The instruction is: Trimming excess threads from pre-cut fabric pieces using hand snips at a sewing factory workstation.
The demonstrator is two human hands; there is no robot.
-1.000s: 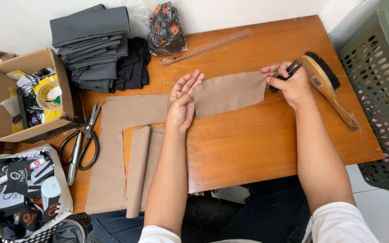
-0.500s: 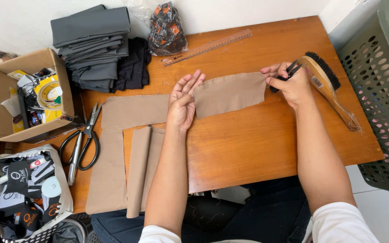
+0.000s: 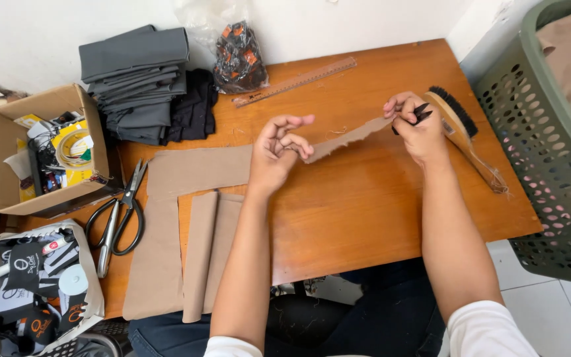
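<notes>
Both hands pinch the tan strip: left hand [image 3: 275, 155] holds one end, right hand [image 3: 418, 125] the other end plus a small black clipper [image 3: 419, 114]. The strip [image 3: 348, 137] hangs taut above the table [image 3: 378, 211], probably for checking its edge.

Bare tabletop [image 3: 365, 205] open between and below both hands. Blocked right by brush [image 3: 460, 129], back by ruler [image 3: 295, 81] and bag [image 3: 239, 56], left by tan pieces [image 3: 196, 172], scissors [image 3: 119, 218].
</notes>
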